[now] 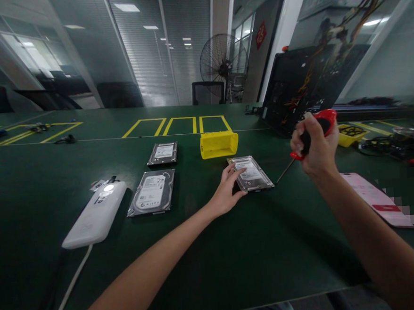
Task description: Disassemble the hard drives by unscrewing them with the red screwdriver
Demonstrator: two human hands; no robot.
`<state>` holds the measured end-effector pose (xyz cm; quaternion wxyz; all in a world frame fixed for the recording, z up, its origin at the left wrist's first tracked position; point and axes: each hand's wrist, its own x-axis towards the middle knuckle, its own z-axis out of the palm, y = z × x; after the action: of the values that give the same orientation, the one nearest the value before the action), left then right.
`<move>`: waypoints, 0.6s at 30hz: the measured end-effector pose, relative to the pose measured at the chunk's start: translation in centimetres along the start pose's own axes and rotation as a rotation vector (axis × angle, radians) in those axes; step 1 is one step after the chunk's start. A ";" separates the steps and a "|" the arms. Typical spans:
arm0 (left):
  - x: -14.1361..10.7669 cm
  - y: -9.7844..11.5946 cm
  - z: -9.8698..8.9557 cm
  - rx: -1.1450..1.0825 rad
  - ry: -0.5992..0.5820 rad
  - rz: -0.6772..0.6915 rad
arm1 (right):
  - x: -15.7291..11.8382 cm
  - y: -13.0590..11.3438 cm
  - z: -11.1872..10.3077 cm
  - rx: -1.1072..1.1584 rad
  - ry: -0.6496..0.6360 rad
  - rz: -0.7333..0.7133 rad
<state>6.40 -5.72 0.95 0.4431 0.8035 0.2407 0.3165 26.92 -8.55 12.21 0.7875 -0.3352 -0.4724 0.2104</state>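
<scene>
My left hand rests on the left side of a silver hard drive, its fingers and thumb spread around the edge. My right hand is wrapped round the red and black handle of a screwdriver, whose shaft slants down to the left. The screwdriver's tip is close to the drive's near right corner; whether it touches cannot be made out. Behind the drive, a yellow bin lies on its side with its opening towards me. Two more hard drives, one farther and one nearer, lie label up to the left.
A white power bank with a cable lies at the left on the green table. At the right are a pink-white phone-like slab, a yellow tray and cables. An open black computer case stands behind my right hand.
</scene>
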 end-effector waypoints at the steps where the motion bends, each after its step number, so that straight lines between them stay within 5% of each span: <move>1: 0.2 0.0 0.1 -0.002 0.000 -0.002 | 0.0 0.1 0.0 -0.002 0.002 0.004; 18: 0.7 -0.7 0.6 -0.001 0.023 0.039 | 0.4 0.4 -0.3 -0.017 0.066 -0.037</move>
<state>7.26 -5.30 0.33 0.4344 0.8042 0.2299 0.3342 27.32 -8.13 12.07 0.8036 -0.3397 -0.4541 0.1806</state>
